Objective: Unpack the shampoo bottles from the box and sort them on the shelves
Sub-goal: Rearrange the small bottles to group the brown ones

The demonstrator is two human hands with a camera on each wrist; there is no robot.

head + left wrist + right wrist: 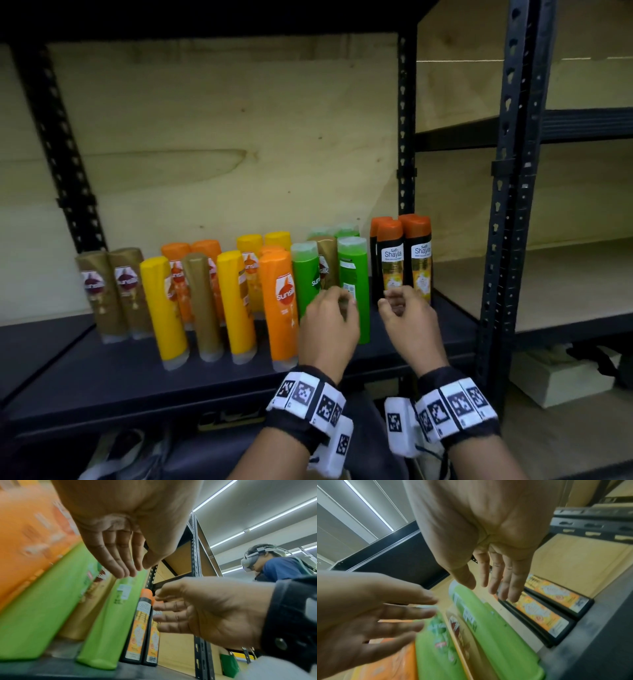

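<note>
Both hands hang empty with loose fingers: the left hand just before a green bottle, the right hand before two black bottles on the shelf.

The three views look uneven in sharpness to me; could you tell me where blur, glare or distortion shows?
Head view: wide-angle bending of the rack posts, gold bottles at left softly smeared. Left wrist view: orange bottle heavily blurred, ceiling light strips bright. Right wrist view: left hand and its fingers motion-blurred, black bottles sharper.
</note>
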